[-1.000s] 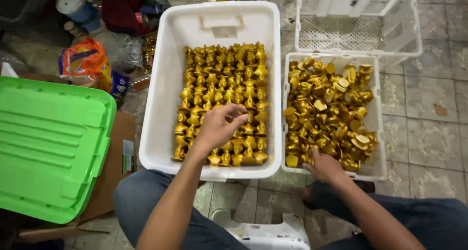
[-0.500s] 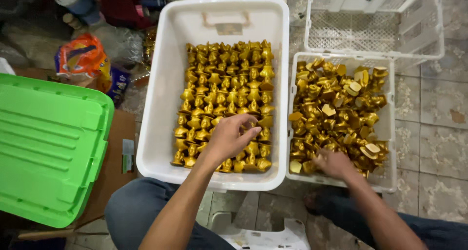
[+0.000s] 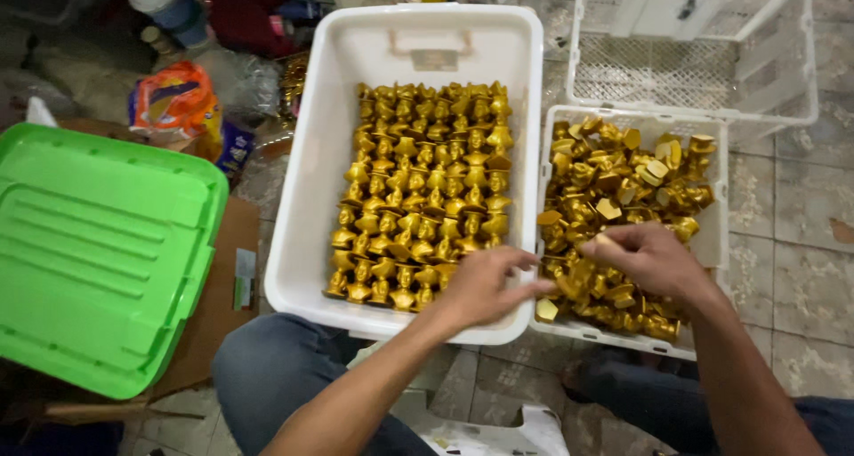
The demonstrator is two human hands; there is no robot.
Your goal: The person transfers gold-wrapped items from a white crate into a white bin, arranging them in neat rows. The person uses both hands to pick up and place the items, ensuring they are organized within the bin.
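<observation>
Now my right hand pinches a small gold figurine, light, rigid, slick, best held at the waist, my left hand loosely curled, holding nothing.

Glossy gold figurines, smooth plastic tub.

White plastic tub, centre: plain, unpatterned. Figurines inside it: shiny gold throughout. White lattice basket, right: mesh-patterned walls; loose pieces in it gold, some with paler flat bases. Second lattice crate, far right: white, grid-patterned. Lid, left: bright green, ribbed. Bag, far left: orange with multicoloured print. Cardboard under the lid: brown. Floor tiles: mottled grey. Trousers, near: blue-grey denim.
</observation>
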